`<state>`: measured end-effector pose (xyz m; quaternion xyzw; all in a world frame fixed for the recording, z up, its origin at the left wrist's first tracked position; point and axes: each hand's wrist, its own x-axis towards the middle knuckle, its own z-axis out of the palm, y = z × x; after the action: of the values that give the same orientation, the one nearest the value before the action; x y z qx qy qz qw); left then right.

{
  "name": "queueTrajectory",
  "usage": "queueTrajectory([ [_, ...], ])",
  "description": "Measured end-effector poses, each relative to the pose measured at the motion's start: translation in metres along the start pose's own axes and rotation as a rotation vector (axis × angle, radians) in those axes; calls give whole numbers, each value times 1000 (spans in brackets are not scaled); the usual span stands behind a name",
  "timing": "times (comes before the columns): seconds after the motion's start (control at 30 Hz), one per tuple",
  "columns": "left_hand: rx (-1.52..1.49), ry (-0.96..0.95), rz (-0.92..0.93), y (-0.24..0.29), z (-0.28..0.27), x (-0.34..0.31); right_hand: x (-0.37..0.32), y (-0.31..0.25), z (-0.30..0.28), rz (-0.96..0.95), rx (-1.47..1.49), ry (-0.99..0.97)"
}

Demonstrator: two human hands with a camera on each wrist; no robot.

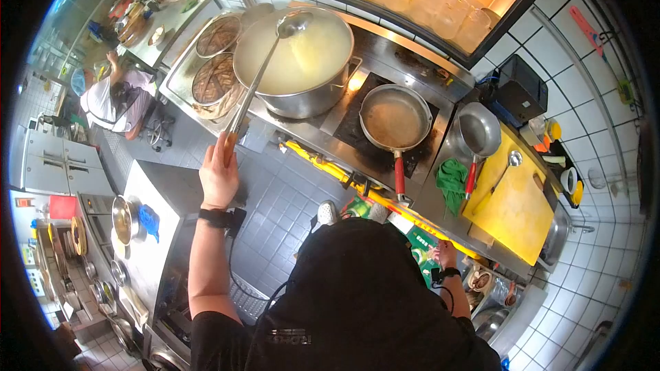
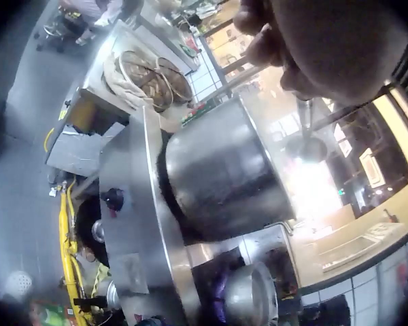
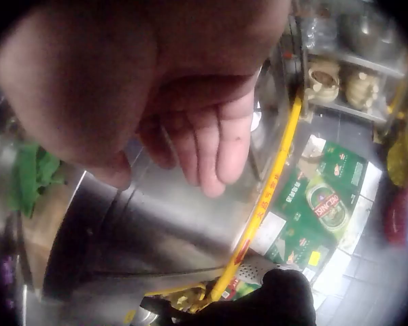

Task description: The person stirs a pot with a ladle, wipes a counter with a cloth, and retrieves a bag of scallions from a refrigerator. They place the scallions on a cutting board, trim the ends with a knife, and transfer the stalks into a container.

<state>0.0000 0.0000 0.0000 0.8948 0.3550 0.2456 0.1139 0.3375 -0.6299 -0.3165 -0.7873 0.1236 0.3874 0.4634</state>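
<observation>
The pan (image 1: 395, 120) lies right of the pot (image 1: 302, 103).

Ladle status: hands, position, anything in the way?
Left hand gripping ladle, bowl over big pot. Right hand empty, fingers loose. Frying pan beside pot; no obstruction seen above pot's mouth.

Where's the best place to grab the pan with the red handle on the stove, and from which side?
Probably best by the red handle, from the person's side: it sticks out from the rim of the pan toward the stove's front edge, away from the wide round body. The right hand looks free; the left holds a ladle.
</observation>
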Motion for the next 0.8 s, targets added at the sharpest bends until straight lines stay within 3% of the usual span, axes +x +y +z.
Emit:
queueTrajectory([
  [0.1,91,182,-66,-2,16,-9,-5,-10,10,7,-1,-8],
  [0.23,298,-43,-112,-17,47,-34,-13,-14,8,1,-87,29],
  [0.63,359,5,-90,-5,46,-22,-20,-14,11,0,-203,117],
  [0.7,330,36,-59,-5,45,-16,-11,-2,7,-119,-266,177],
  [0.8,347,66,31,-4,42,2,-21,-33,10,-234,-309,369],
])
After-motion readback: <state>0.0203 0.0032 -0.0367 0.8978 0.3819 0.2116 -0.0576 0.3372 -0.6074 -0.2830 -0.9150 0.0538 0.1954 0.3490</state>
